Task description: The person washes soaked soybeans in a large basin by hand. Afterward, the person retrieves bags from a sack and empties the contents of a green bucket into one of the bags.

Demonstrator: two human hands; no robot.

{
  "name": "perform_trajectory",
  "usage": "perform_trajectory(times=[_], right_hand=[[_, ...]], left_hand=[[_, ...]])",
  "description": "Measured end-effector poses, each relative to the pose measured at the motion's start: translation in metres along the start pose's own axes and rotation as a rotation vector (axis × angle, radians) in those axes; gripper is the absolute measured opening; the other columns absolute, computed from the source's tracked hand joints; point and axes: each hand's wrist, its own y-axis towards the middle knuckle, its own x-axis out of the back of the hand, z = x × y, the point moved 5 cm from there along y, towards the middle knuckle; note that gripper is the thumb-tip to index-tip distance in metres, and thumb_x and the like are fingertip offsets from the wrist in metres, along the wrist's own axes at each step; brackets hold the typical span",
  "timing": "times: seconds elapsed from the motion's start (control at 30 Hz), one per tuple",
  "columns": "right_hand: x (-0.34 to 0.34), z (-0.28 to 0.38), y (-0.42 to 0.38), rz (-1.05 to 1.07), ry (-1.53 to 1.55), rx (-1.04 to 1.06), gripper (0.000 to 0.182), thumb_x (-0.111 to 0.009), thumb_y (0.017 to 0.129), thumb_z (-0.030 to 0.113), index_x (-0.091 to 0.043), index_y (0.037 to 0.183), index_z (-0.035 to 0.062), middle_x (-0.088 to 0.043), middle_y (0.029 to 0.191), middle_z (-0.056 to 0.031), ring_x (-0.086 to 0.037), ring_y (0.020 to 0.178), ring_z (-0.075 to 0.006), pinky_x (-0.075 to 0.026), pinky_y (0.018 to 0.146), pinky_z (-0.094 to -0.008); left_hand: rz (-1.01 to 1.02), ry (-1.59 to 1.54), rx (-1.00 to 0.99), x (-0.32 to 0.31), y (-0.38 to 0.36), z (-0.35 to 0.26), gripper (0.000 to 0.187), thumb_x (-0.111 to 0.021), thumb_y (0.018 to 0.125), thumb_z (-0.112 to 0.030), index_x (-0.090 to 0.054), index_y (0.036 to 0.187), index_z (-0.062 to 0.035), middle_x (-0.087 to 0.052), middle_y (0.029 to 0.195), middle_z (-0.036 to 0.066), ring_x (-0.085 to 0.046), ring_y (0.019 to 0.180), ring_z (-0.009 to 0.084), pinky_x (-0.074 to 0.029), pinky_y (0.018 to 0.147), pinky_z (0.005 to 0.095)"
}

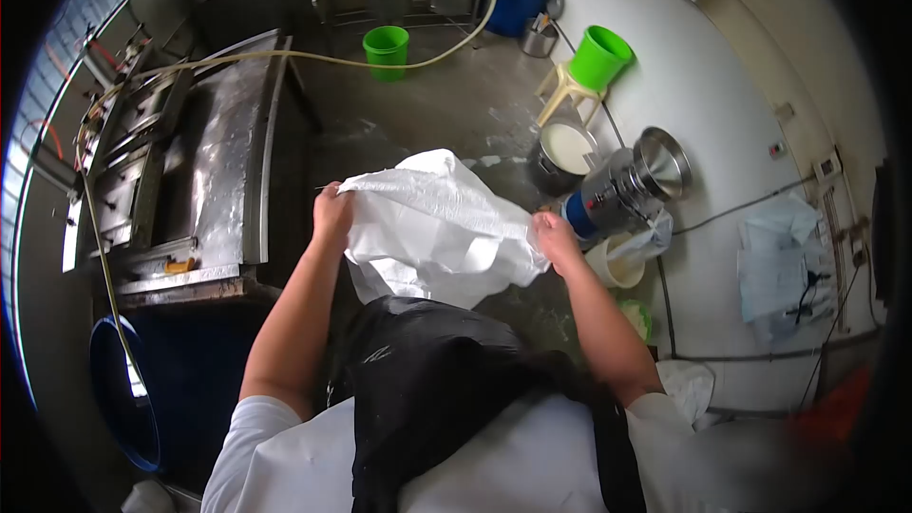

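Note:
A large white woven sack or sheet (442, 228) hangs stretched in front of my black apron. At its upper left edge my left hand (331, 217) is closed on it. My right hand (554, 239) grips its right edge. Folds cover much of the sheet, and its lower part hangs loose. Just beyond my right hand are a steel grinding machine (622, 192) with a funnel top and a pot of whitish liquid (568, 148).
Metal worktable (223, 152) at left, blue barrel (123, 389) below it. A hose (285, 53) crosses to the back, near a green bucket (386, 49). Another green bucket (600, 57) rests on a stool (568, 95). A cream bucket (619, 269) stands at right.

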Motion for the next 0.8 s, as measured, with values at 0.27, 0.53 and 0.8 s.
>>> perform_trajectory(times=[0.27,0.53,0.8], right_hand=[[-0.038,0.126,-0.076,0.004,-0.686,0.674,0.094,-0.077,0.081,0.014,-0.03,0.161,0.0087,-0.032,0.165,-0.0221,-0.032,0.151,-0.0488,-0.029,0.123,-0.0556],[-0.077,0.131,-0.072,0.689,-0.435,0.293,0.048,-0.075,0.09,0.037,-0.068,0.125,0.0044,-0.075,0.113,-0.0221,-0.07,0.109,-0.0393,-0.053,0.095,-0.0477],[-0.069,0.082,-0.03,-0.094,-0.174,-0.024,0.053,-0.071,0.097,0.041,-0.066,0.121,-0.006,-0.074,0.111,-0.0256,-0.073,0.107,-0.0343,-0.055,0.09,-0.0435]], left_hand=[[0.795,-0.345,0.756,-0.169,-0.162,-0.034,0.026,-0.057,0.099,-0.016,-0.069,0.109,0.0047,-0.07,0.102,0.015,-0.07,0.085,0.0267,-0.058,0.072,0.0439],[0.978,0.282,0.153,-0.046,-0.076,-0.106,0.028,-0.064,0.101,-0.021,-0.076,0.096,0.004,-0.072,0.095,0.013,-0.068,0.091,0.0178,-0.056,0.079,0.0343],[0.425,-0.095,0.436,0.005,-0.074,-0.043,0.078,-0.053,0.1,-0.069,-0.065,0.112,0.0071,-0.071,0.096,0.023,-0.072,0.078,0.0334,-0.063,0.066,0.0467]])
